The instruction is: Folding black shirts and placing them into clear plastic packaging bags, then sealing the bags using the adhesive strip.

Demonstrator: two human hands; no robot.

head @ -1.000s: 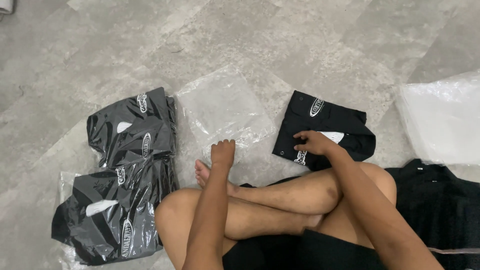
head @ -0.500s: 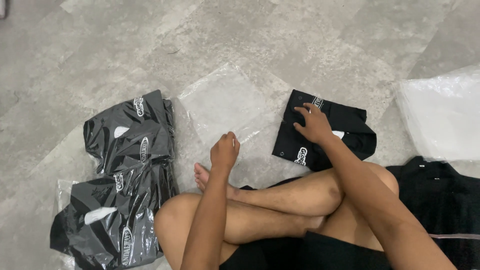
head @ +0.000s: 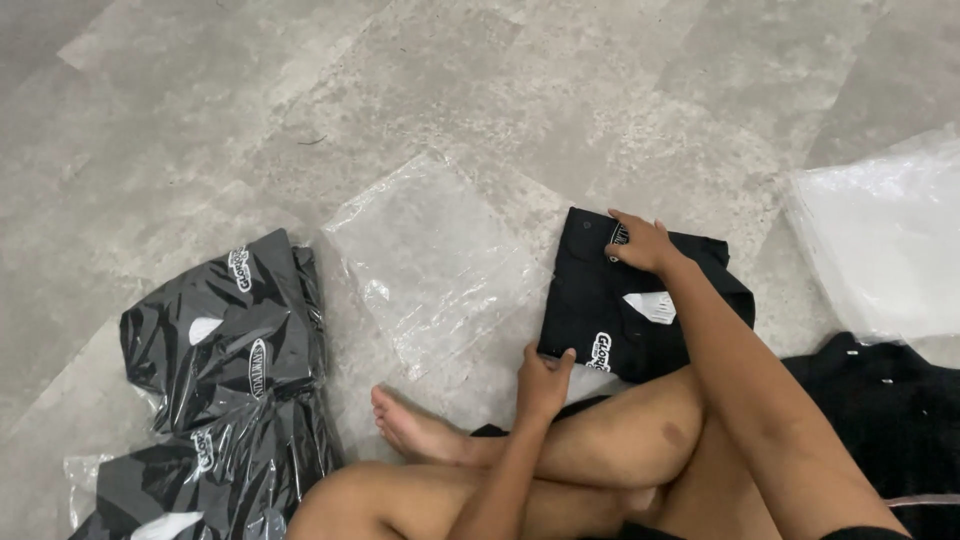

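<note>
You sit cross-legged on the grey stone floor point(head: 300, 90), your bare foot point(head: 410, 430) pointing left just ahead of your knees. At your near left lies a heap of bagged black shirts point(head: 225, 400), glossy in their clear wrappers. To your near right, a loose black garment point(head: 890, 420) spreads beside your leg. Your left hand point(head: 543, 380) sits at the near left corner of the folded black shirt point(head: 600, 300), thumb up on the cloth's edge, fingers curled under; whether it pinches the cloth I cannot tell. Your right hand point(head: 640, 243) lies flat with fingers spread on the shirt's far edge, pressing it down. The shirt rests on the floor just beyond your knees, right of an empty clear plastic bag point(head: 430, 255). Farther right lies a stack of clear bags point(head: 880, 240).
</note>
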